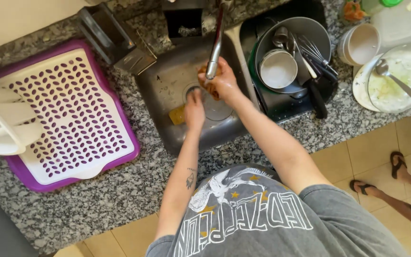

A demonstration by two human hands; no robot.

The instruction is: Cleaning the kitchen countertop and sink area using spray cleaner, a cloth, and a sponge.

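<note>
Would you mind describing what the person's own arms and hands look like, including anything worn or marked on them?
Both arms are bare from the short sleeves of a grey printed T-shirt down. The left hand and right hand wear no gloves; no rings or watch show. The left forearm carries a small dark tattoo of unclear design.

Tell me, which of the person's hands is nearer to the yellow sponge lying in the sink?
Left. The left hand reaches down just beside the yellow sponge; the right hand is higher, up under the faucet.

Orange sponge (204, 72) is bunched under the tap; yellow sponge (177, 114) lies flat on the sink bottom
</note>
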